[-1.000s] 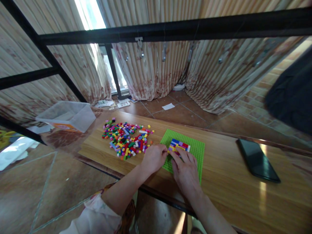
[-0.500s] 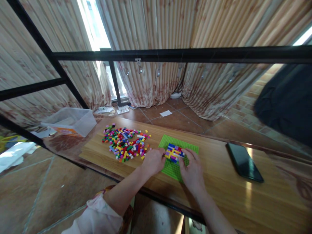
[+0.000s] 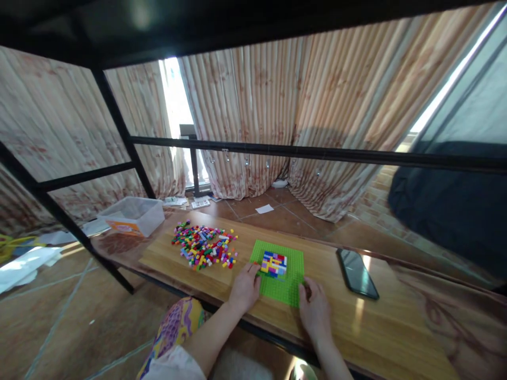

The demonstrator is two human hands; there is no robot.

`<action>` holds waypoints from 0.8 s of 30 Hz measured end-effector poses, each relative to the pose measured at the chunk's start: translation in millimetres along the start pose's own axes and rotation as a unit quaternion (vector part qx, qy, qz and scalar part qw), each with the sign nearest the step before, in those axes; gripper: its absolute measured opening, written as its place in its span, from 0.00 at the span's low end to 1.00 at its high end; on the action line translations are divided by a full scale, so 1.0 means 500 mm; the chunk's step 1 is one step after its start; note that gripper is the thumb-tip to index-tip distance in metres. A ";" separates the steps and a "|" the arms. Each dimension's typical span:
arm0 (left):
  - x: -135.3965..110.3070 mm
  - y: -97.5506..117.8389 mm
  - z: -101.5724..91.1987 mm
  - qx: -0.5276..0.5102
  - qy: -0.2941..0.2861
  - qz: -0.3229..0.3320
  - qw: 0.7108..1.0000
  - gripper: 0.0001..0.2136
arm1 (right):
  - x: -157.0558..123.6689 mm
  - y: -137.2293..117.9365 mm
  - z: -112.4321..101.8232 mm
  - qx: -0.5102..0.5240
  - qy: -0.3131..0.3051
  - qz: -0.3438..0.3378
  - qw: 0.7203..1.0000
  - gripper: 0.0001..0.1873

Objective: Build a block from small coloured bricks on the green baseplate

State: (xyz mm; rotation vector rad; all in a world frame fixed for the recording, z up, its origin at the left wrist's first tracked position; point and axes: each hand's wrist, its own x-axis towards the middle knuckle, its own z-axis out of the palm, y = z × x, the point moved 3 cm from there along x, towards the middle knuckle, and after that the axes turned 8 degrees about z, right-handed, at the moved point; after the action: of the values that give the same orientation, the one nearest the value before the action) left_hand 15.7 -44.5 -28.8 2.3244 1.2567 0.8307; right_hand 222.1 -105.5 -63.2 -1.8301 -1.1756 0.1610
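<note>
A green studded baseplate (image 3: 291, 282) lies flat on the wooden board. On its upper left part sits a low block of toy bricks (image 3: 274, 263) in blue, yellow, white and red. My left hand (image 3: 245, 289) is at the plate's left edge, fingers closed on it beside the bricks. My right hand (image 3: 316, 310) is at the right edge, its fingers curled against the rim; the fingertips are partly hidden. To the left is a spread pile of small loose bricks (image 3: 206, 247) in many colours.
A black phone (image 3: 357, 273) lies to the right on the wooden board (image 3: 396, 316). A clear plastic bin (image 3: 152, 216) with an orange label stands at the far left. Black metal bars (image 3: 277, 150) cross behind and above the bench.
My right hand has left the brick block and moved to the baseplate's right edge. My left hand has shifted to the plate's left edge. The camera view has tilted up.
</note>
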 end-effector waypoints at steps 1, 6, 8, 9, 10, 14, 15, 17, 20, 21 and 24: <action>-0.004 0.001 0.000 -0.004 0.007 0.002 1.000 0.15 | -0.007 0.007 -0.005 -0.003 -0.002 -0.008 1.000 0.22; -0.049 0.008 0.005 -0.003 0.054 0.000 0.999 0.13 | -0.052 0.040 -0.033 -0.023 0.002 -0.040 0.999 0.21; -0.071 0.014 0.009 0.004 0.062 0.003 0.998 0.13 | -0.075 0.049 -0.046 -0.034 0.012 -0.060 0.998 0.22; -0.080 0.018 0.010 0.007 0.062 0.005 0.998 0.14 | -0.087 0.051 -0.052 -0.039 0.016 -0.073 0.996 0.22; -0.087 0.024 0.009 0.009 0.057 0.009 0.998 0.14 | -0.100 0.053 -0.058 -0.042 0.019 -0.088 0.995 0.22; -0.107 0.057 -0.002 0.027 0.027 0.024 0.999 0.15 | -0.159 0.057 -0.086 -0.055 0.013 -0.123 0.991 0.21; -0.113 0.067 -0.006 0.038 0.021 0.024 0.999 0.15 | -0.176 0.060 -0.093 -0.059 0.013 -0.124 0.991 0.20; -0.131 0.086 -0.015 0.055 0.019 0.017 0.998 0.15 | -0.212 0.070 -0.102 -0.062 0.013 -0.119 0.991 0.20; -0.180 0.110 -0.020 0.053 0.024 0.003 0.998 0.18 | -0.269 0.088 -0.102 -0.044 0.016 -0.078 0.996 0.20; -0.201 0.116 -0.018 0.042 0.021 0.005 0.999 0.19 | -0.286 0.093 -0.100 -0.031 0.023 -0.045 0.998 0.20; -0.272 0.128 0.000 -0.007 -0.045 0.032 0.998 0.18 | -0.325 0.085 -0.085 0.008 0.015 0.001 1.000 0.17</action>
State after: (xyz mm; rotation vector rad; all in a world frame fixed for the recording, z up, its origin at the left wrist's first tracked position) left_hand -2.5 -193.6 -36.3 2.3751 1.1406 0.7444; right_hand 186.0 -262.2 -127.0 -1.8135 -1.1488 0.1442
